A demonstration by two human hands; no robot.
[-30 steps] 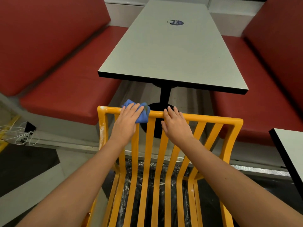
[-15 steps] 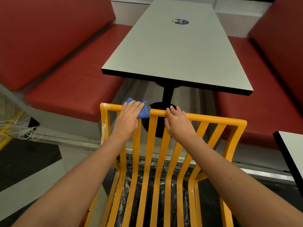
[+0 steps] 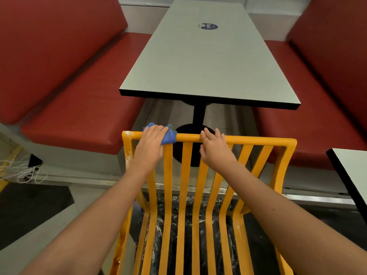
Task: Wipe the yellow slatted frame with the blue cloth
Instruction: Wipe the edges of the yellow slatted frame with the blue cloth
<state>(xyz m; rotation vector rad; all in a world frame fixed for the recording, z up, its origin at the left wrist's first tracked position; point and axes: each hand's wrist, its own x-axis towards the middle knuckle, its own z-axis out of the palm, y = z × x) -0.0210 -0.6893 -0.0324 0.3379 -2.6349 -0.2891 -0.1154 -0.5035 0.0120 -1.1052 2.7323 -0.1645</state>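
Note:
The yellow slatted frame (image 3: 258,140) stands in front of me, its top rail running left to right and its slats dropping toward me. My left hand (image 3: 152,144) presses the blue cloth (image 3: 168,135) onto the left part of the top rail, fingers curled over cloth and rail. The cloth bunches out past my fingertips. My right hand (image 3: 215,148) grips the top rail near its middle, fingers hooked over the far side. White smears mark the frame's left upright.
A grey table (image 3: 208,62) with a black post stands just beyond the frame, between two red benches (image 3: 79,116). A second table corner (image 3: 351,171) juts in at the right. White cables (image 3: 23,169) lie on the floor at left.
My left hand with the cloth has slid a little left along the top rail. The right hand keeps its hold on the rail.

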